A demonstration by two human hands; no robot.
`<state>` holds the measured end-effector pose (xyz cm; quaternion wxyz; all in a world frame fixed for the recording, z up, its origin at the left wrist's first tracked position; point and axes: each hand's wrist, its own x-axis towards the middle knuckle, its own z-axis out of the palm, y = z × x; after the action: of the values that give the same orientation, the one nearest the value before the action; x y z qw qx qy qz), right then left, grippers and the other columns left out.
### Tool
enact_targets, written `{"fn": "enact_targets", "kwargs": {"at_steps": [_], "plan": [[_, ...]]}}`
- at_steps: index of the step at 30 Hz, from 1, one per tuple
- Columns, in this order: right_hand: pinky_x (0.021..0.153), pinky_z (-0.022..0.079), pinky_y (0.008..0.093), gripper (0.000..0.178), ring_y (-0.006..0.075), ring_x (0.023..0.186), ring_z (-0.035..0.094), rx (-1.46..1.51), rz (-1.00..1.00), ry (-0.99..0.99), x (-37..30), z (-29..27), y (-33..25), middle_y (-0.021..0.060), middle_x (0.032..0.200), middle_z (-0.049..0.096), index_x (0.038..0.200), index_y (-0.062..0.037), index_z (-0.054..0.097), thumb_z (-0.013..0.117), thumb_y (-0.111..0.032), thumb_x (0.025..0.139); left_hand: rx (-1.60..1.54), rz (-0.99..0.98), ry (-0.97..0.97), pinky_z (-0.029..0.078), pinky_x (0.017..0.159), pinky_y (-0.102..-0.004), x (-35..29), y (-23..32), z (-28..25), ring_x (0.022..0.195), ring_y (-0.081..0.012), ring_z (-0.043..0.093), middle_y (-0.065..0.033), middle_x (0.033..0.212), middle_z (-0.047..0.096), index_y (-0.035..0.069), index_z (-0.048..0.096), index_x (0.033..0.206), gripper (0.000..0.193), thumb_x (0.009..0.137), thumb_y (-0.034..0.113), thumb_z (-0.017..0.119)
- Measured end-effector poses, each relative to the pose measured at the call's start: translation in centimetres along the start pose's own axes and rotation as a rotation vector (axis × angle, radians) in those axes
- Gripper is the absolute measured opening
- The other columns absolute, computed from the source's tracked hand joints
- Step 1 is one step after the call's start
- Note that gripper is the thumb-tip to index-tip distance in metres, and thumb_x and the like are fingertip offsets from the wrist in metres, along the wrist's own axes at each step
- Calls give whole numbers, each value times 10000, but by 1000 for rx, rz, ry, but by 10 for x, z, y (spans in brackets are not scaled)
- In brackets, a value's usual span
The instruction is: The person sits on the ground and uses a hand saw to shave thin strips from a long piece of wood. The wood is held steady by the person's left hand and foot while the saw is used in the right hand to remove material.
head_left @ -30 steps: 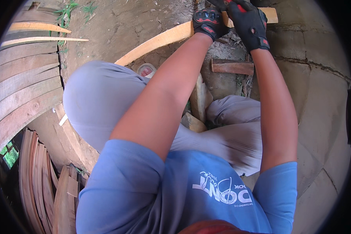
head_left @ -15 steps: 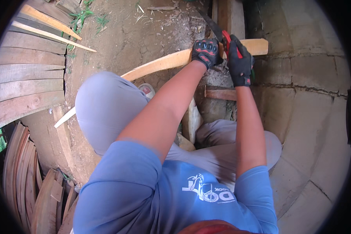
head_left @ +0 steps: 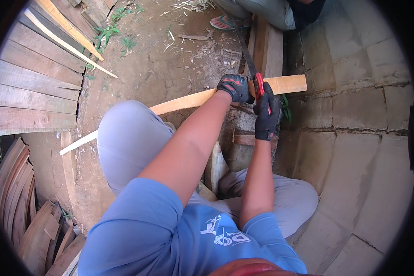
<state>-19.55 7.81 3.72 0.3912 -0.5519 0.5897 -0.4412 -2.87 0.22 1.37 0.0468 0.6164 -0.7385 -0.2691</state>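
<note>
A long, pale, gently curved wooden strip (head_left: pixel 287 84) lies across in front of me. My left hand (head_left: pixel 234 87), in a black glove with red trim, is closed over it and presses it from above. In my right hand (head_left: pixel 267 115), gloved the same way, is the red and black handle of a hand saw (head_left: pixel 247 53). Its dark blade points away from me and crosses the strip just right of my left hand. The exact contact of the teeth with the wood is hidden.
A wooden beam (head_left: pixel 274 53) runs away beyond the strip. Another person (head_left: pixel 269 11) crouches at the far end, a sandalled foot beside it. Boards (head_left: pixel 41 94) and stacked curved wood pieces (head_left: pixel 14 184) stand left. A concrete wall (head_left: pixel 354 106) rises right. Shavings (head_left: pixel 193 5) litter the ground.
My right hand has drawn the saw back toward me, and more of the blade shows beyond the strip. The view has shifted, bringing the crouching person into sight. My left hand stays on the strip.
</note>
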Motion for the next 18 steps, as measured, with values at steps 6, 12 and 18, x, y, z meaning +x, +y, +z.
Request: {"fn": "enact_targets", "kwargs": {"at_steps": [6,12,18], "plan": [[894,521,272,456,99,968,622,-41,-178,-21,-12,-13,4,56,1181,730,1536,-30,637,612,-221,1122,-45,-8,-45,598,1031,-468,6,-2,0,1189,-341,756,-217,1264,776,57,785,1241,821,698,673,807],[916,547,288,481,106,1008,647,64,4,-67,-14,-24,10,49,1271,736,1538,-50,642,659,-261,1106,15,18,54,605,1015,-467,4,-1,6,1170,-339,762,-207,1244,784,75,803,1206,836,751,773,735],[748,533,321,449,131,824,655,-272,26,-26,-16,-41,-22,58,981,758,1431,-74,723,625,-356,1097,12,24,88,611,995,-467,2,4,6,1150,-335,765,-194,1217,789,84,798,1205,737,763,673,759]]}}
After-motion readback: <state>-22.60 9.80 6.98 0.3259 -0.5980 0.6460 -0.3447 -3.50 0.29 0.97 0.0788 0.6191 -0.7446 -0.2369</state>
